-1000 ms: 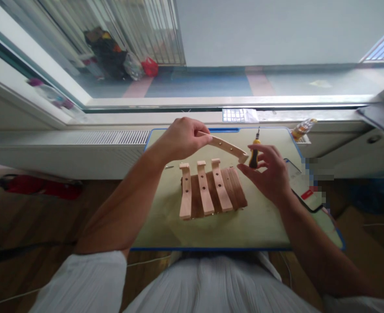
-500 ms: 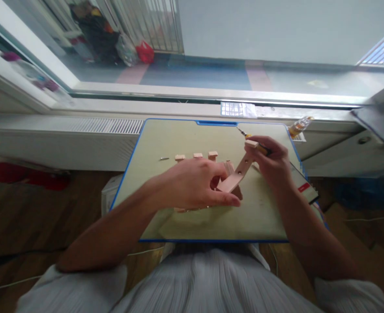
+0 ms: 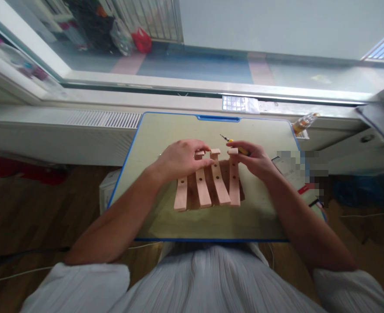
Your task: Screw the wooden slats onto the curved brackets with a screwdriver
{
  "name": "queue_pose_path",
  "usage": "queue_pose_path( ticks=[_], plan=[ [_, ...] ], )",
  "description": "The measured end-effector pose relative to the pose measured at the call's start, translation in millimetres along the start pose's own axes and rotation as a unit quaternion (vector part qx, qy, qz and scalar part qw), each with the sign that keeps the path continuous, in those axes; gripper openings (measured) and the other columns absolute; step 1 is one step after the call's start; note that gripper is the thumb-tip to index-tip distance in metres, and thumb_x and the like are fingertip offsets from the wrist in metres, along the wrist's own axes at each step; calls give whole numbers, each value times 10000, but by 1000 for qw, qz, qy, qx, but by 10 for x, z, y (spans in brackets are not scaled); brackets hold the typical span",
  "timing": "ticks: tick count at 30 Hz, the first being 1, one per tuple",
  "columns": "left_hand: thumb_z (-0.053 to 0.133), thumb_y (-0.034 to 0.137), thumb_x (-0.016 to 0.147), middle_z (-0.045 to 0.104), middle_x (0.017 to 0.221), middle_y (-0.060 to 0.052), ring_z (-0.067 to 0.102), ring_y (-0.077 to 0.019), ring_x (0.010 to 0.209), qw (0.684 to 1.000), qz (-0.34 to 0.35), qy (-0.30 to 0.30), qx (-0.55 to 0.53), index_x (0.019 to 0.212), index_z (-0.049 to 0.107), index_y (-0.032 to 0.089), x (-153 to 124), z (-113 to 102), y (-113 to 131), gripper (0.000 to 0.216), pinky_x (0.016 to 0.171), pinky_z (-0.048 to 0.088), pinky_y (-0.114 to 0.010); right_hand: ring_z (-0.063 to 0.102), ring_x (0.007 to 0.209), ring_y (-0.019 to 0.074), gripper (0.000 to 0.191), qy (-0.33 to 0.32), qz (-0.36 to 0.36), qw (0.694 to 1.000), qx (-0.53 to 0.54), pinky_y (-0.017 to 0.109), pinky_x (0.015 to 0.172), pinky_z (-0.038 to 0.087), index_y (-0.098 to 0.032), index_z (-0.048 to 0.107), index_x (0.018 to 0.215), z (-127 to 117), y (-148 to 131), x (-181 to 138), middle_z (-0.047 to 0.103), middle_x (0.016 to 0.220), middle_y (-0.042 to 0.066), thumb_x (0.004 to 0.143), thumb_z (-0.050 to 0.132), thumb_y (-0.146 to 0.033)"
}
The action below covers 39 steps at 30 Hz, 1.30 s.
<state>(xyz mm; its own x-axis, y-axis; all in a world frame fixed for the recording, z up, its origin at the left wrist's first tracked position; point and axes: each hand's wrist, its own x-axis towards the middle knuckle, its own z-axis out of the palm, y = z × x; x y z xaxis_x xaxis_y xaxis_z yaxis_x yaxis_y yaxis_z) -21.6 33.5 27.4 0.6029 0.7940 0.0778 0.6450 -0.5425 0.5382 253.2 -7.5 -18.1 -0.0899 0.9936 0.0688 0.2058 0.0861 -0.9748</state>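
Observation:
My right hand (image 3: 255,160) grips a screwdriver (image 3: 244,150) with a yellow and black handle, its thin tip pointing up to the left. Its fingers also hold the top of the rightmost wooden strip (image 3: 234,187). My left hand (image 3: 182,160) arches over the tops of the other strips, thumb and forefinger apart around a small wooden end block (image 3: 200,153). The thumb reaches a neighbouring strip (image 3: 220,189). Several light strips with drilled holes and end blocks lie side by side across a darker brown board (image 3: 193,193). The left fingers partly cover the left strips.
Beneath the work is a pale tabletop (image 3: 166,228) with a blue rim. A phone-like dark-edged object (image 3: 289,171), partly blurred out, lies at the right. A clear bottle (image 3: 306,123) stands beyond the right rear corner. Behind the table run a radiator (image 3: 105,118) and a windowsill.
My right hand has brought the wooden strip down and left, laying it alongside the others. My left hand has let go of that strip and moved up and left, uncovering the board.

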Motion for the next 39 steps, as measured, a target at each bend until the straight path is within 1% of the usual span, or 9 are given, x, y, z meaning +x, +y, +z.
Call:
queue_pose_path(
  ticks=[3,5,10,15,19,25,28,35,39],
  plan=[
    [717,455,970,817,1244,-46,750,-274,1107,1000,4,2,-17,1208,813,234,-15,33,1,339,960,553,-357,668,809,168,355,26,-19,999,-27,313,757,558,-251,835,1107,69,41,-25,779,944,13,837,857,-480],
    [698,414,973,820,1241,-42,752,-272,1117,1000,6,6,-23,1202,818,234,-23,42,2,315,964,560,-352,655,792,171,318,33,-28,998,-46,315,746,543,-244,834,1090,107,66,-54,766,907,13,858,836,-461],
    [656,367,998,820,1244,-42,750,-268,1130,999,19,9,-25,1181,822,226,-38,69,8,284,966,558,-362,666,836,183,286,56,-39,995,-69,326,780,545,-256,834,1128,200,115,-120,785,1000,29,896,788,-416],
    [654,362,1004,820,1229,-43,744,-268,1121,1000,19,3,-13,1188,816,242,-42,88,19,273,953,554,-374,679,824,180,277,56,-29,997,-54,316,755,549,-250,813,1122,263,156,-130,795,999,27,908,761,-417],
    [657,360,1002,819,1227,-47,739,-273,1137,1000,17,5,-10,1179,814,245,-34,91,10,263,977,556,-386,677,796,175,298,32,-8,999,-43,312,738,556,-241,791,1124,210,167,-128,791,972,25,894,774,-431],
    [690,362,983,818,1239,-57,740,-279,1147,999,23,21,-13,1170,815,239,-51,89,-13,257,999,563,-396,720,960,215,369,-17,14,999,-25,346,846,590,-266,799,1155,30,139,-138,809,1109,34,817,857,-404],
    [710,360,971,815,1247,-51,739,-278,1153,999,30,33,-11,1178,812,233,-69,72,-32,263,999,561,-396,725,975,224,384,-14,16,1000,-15,370,886,595,-268,802,1133,-4,139,-135,814,1082,29,785,893,-404],
    [730,384,957,819,1200,-67,742,-269,1124,998,22,20,-64,1175,821,213,-66,42,-46,292,914,578,-356,712,909,213,388,12,19,1000,-12,366,836,599,-270,796,1122,53,166,-134,799,1017,21,787,907,-432],
    [740,371,956,817,1185,-54,742,-247,1093,996,25,25,-77,1172,820,215,-61,47,-58,278,912,565,-337,720,960,221,388,6,17,1000,-10,371,878,597,-260,797,1116,48,173,-135,810,1067,30,785,908,-430]
  ],
)
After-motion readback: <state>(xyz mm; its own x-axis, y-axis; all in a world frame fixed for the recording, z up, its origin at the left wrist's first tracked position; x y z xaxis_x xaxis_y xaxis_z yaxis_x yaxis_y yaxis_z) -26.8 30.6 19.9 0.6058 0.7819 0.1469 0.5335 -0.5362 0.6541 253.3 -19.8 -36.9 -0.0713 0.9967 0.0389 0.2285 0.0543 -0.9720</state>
